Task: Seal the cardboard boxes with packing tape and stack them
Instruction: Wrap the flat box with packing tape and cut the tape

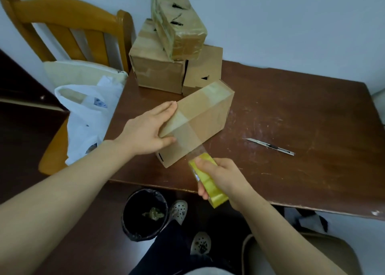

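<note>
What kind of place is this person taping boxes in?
Probably a room at home: a scuffed wooden table, a wooden chair holding a plastic bag, and a small bin on the floor.

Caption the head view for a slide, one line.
Left hand presses a box on the table while the right hand stretches tape from a roll over it, a stack of boxes behind.

A cardboard box (pixel 208 116) lies mid-frame on the table (pixel 291 112), with the left hand (pixel 145 131) resting on its left end. Behind it, at upper centre, a third box (pixel 179 22) sits on two boxes (pixel 154 72) standing side by side. A utility knife (pixel 270 146) lies to the right. The right hand (pixel 225 176) holds the tape roll (pixel 208 181) just before the box. At left, a plastic bag (pixel 87 120) sits on a chair (pixel 68 18). A bin (pixel 143 216) stands at bottom centre, on the floor below the table's near edge.
</note>
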The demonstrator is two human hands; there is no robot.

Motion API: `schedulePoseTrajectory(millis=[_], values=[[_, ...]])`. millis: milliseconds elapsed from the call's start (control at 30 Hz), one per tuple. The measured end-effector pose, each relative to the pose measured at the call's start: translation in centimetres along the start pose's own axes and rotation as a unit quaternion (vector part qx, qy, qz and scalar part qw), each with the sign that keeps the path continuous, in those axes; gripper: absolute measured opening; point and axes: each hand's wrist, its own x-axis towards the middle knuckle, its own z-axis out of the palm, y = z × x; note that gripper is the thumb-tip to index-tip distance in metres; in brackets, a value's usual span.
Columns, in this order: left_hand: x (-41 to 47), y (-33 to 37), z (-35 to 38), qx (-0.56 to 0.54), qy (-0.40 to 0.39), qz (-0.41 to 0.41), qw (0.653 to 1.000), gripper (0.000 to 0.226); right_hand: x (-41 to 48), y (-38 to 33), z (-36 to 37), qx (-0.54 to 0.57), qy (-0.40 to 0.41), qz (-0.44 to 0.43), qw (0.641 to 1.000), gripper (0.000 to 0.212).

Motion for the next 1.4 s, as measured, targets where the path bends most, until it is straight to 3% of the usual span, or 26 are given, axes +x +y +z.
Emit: schedulePoseTrajectory(millis=[67, 167, 267, 333, 433, 500, 600, 700, 867, 1100, 1400], values=[[-0.5, 0.1, 0.8, -0.13, 0.01, -0.017, 0.991, 0.087, -0.2, 0.6, -0.5, 0.002, -0.015, -0.003, 1.0, 0.034], [-0.8, 0.6, 2.6, -0.324, -0.02, -0.037, 0.945, 0.08, -0.5, 1.7, -1.0, 0.02, -0.032, -0.003, 0.999, 0.033], [-0.3, 0.1, 4.3, -0.425, -0.035, -0.095, 0.899, 0.073, 0.2, 2.3, -0.7, 0.027, -0.015, 0.0, 1.0, 0.028], [0.4, -0.7, 4.8, -0.44, -0.022, -0.12, 0.89, 0.066, 1.3, 1.7, -0.3, 0.033, 0.001, -0.007, 0.999, 0.027], [1.2, -1.4, 5.5, -0.302, 0.033, -0.121, 0.945, 0.062, 3.8, -0.3, 0.3, 0.042, 0.015, 0.004, 0.999, 0.036], [0.7, -1.0, 6.4, -0.185, 0.052, -0.109, 0.975, 0.079, 5.5, -1.8, 1.0, 0.031, 0.014, 0.025, 0.999, 0.038], [-1.5, 0.1, 8.5, -0.147, -0.049, -0.087, 0.984, 0.131, 7.2, -3.4, 1.8, 0.006, -0.008, 0.04, 0.999, 0.031], [-3.0, 0.3, 10.4, -0.04, -0.139, -0.05, 0.988, 0.157, 7.7, -3.6, 1.4, 0.009, -0.029, 0.023, 0.999, 0.034], [-3.1, 0.8, 11.3, 0.057, -0.09, -0.046, 0.993, 0.152, 5.6, -0.8, 0.1, 0.018, -0.002, 0.025, 1.0, 0.04], [-2.9, 1.5, 11.5, 0.089, -0.103, -0.033, 0.99, 0.15, 0.7, 3.2, -1.4, 0.066, 0.033, 0.029, 0.997, 0.035], [-2.6, 1.6, 11.3, 0.097, -0.119, -0.025, 0.988, 0.152, -0.6, 7.9, -0.4, 0.101, 0.037, 0.138, 0.985, 0.038]])
